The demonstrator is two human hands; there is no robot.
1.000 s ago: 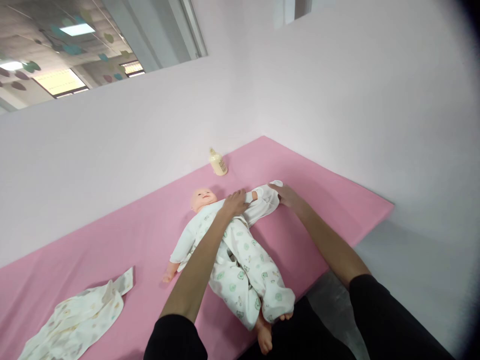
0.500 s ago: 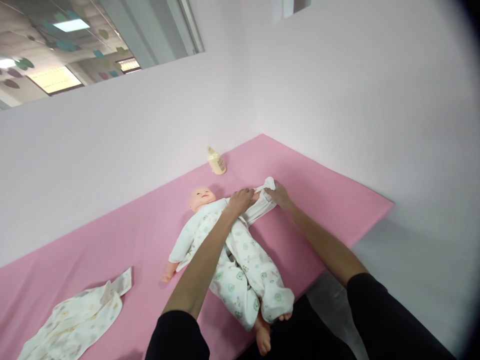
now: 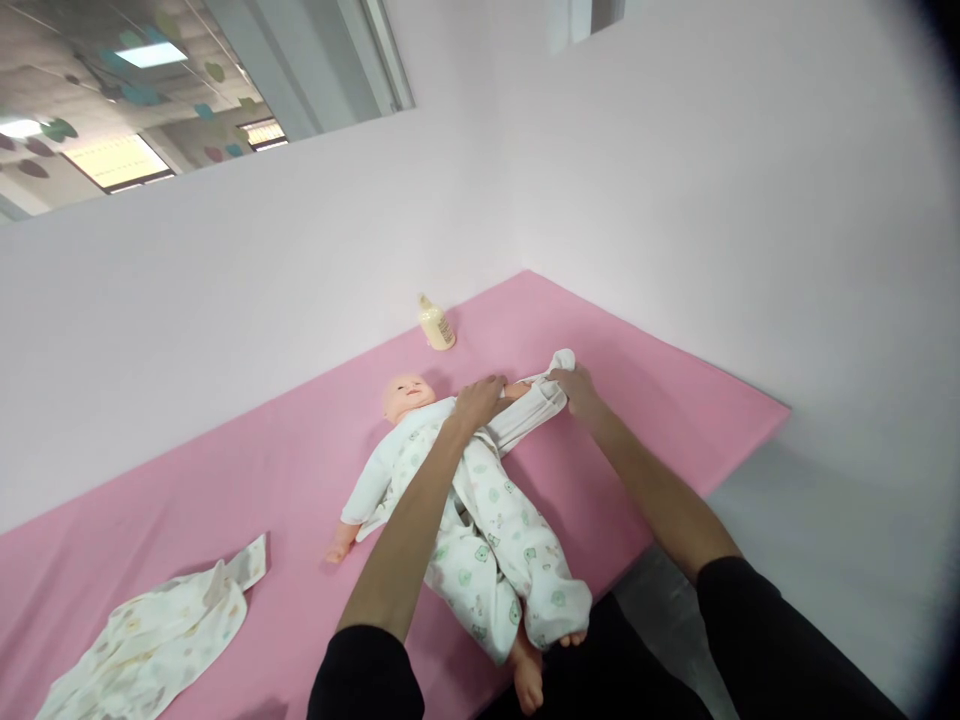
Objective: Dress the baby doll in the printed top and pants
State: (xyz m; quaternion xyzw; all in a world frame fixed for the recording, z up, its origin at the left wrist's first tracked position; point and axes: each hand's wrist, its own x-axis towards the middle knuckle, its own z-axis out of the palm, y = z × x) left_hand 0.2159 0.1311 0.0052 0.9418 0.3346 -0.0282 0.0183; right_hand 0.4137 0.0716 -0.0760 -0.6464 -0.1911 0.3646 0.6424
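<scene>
A baby doll [image 3: 409, 398] lies on its back in a white top and white trousers [image 3: 517, 530] with a green print. My left hand [image 3: 478, 402] is closed around the doll's arm near the shoulder on the right side. Part of that bare forearm shows between my hands. My right hand [image 3: 579, 390] pinches the end of a white sleeve [image 3: 529, 418], which is stretched out beyond the doll's hand and away from its body. The doll's other arm, sleeved in white, rests on the mat with its hand [image 3: 341, 543] bare.
A pale yellow pump bottle [image 3: 437, 325] stands by the wall behind the doll's head. At the lower left, a printed baby garment [image 3: 161, 635] lies spread on the pink mat [image 3: 300, 450]. White walls [image 3: 675, 180] meet at the back corner.
My right hand has moved a little to the right with the sleeve end, and the sleeve is stretched further. My left hand stays on the doll's arm.
</scene>
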